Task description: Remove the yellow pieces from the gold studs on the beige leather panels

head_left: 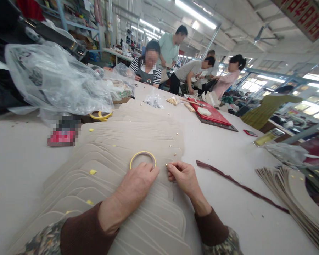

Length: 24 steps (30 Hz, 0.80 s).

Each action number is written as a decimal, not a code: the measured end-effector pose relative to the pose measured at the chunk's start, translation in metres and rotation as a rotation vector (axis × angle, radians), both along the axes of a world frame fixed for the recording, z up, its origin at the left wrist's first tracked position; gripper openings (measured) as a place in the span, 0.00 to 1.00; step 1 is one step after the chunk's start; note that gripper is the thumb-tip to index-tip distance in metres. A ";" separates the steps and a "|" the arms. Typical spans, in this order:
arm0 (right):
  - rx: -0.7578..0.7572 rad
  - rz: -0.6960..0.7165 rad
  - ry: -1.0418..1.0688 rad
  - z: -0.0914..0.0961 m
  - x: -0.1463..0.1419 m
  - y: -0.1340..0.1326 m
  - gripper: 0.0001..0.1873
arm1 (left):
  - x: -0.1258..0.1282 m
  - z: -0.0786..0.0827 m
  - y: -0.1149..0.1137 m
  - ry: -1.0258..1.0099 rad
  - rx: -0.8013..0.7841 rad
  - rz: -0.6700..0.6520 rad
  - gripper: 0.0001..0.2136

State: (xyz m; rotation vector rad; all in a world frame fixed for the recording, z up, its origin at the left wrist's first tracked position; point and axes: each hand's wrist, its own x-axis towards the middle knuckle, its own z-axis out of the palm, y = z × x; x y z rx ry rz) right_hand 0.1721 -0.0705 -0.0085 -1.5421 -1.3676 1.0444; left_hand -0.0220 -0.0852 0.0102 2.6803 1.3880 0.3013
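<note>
We are pinching a stud (167, 165) over panels (138, 134).
Right hand (184, 177) is gripping it; left hand (138, 184) is lying open just left.

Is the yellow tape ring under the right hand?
No, the yellow tape ring lies at the left hand, clear of the right hand.

The fanned pieces (138, 131) are pale beige, dotted here and there with small yellow scraps (93, 172). The ring (143, 152) lying on them is yellow and the stud (166, 165) is gold. The cuffs (79, 233) are plain brown, and the sleeves (42, 242) have a mottled grey-and-olive print. The counter (21, 159) is off-white. On it, the strip (236, 184) is dark maroon and the board (212, 115) bright red.
</note>
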 end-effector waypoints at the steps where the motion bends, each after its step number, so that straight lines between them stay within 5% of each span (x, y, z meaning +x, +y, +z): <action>1: 0.025 0.012 -0.056 -0.001 -0.001 0.000 0.15 | 0.000 0.000 0.000 0.001 -0.007 -0.009 0.07; 11: 0.347 0.025 -0.539 0.000 -0.012 0.003 0.09 | 0.001 0.002 -0.002 -0.005 -0.068 -0.010 0.08; 15: 0.301 0.000 -0.490 -0.005 -0.010 0.003 0.07 | 0.002 0.003 -0.001 0.021 -0.072 -0.023 0.08; 19: 0.152 -0.064 -0.192 -0.013 -0.003 -0.003 0.14 | 0.001 0.000 0.000 0.017 -0.039 -0.033 0.07; 24: 0.352 0.033 -0.369 -0.014 -0.003 -0.007 0.10 | -0.002 -0.005 0.001 -0.003 0.012 -0.063 0.08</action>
